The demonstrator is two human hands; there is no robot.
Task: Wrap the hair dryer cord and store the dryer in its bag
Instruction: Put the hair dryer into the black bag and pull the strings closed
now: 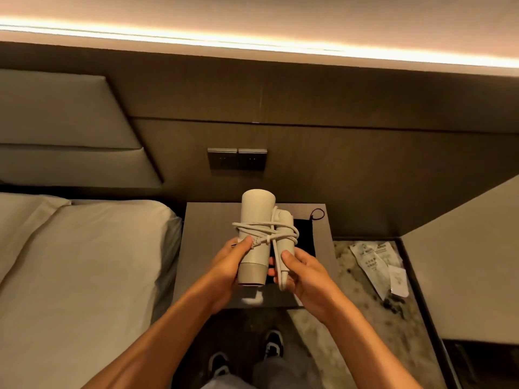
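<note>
A cream folding hair dryer (257, 217) is held above the bedside table, its handle folded against the barrel. Its cord (266, 233) is looped several times around barrel and handle. My left hand (230, 265) grips the barrel's lower end, thumb pressing the cord. My right hand (303, 272) holds the cord's free end, with the plug (283, 277) between thumb and fingers. A black drawstring bag (304, 234) lies flat on the table behind the dryer, mostly hidden by it, its string loop (317, 214) at the far right corner.
The grey bedside table (207, 242) stands between a bed (84, 262) at left and a marble-patterned shelf (362, 293) at right with paper packets (376, 265). Wall switches (237, 159) sit above the table. My shoes (247, 355) show on the floor below.
</note>
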